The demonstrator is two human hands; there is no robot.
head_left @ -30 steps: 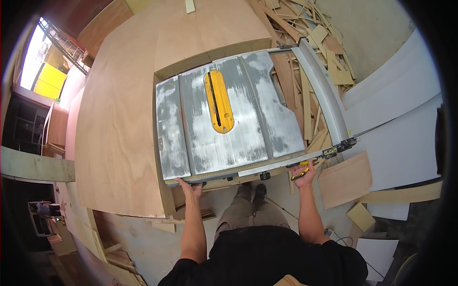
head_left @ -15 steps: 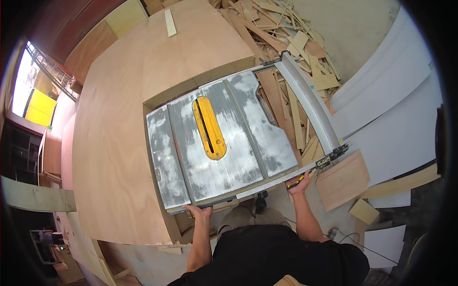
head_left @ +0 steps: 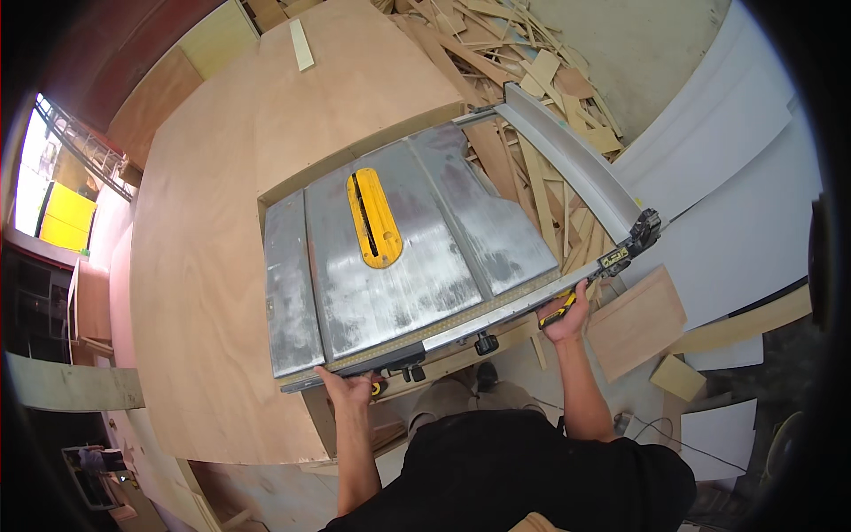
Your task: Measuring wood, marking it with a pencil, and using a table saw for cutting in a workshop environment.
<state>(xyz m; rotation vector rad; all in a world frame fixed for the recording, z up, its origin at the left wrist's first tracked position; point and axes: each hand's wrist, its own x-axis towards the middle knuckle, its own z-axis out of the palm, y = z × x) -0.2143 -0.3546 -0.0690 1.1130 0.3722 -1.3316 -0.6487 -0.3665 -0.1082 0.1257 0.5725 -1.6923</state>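
A table saw with a worn grey metal top and a yellow throat plate sits in a cutout of a large plywood bench. My left hand is closed on its near left edge, thumb on top and fingers hidden beneath. At the near right, my right hand wraps the front rail beside a yellow-and-black part. Black knobs show under the rail. The saw's near side looks raised and tilted. A grey rip fence spans the rails on the right.
The plywood bench top surrounds the saw on the left and far sides. A thin wood strip lies on it. Wood offcuts are heaped behind and right. White sheets and a board piece lie to the right.
The saw's near edge has come up in my hands, and more of the knobs under the rail shows. My left hand has shifted slightly left along with the saw.
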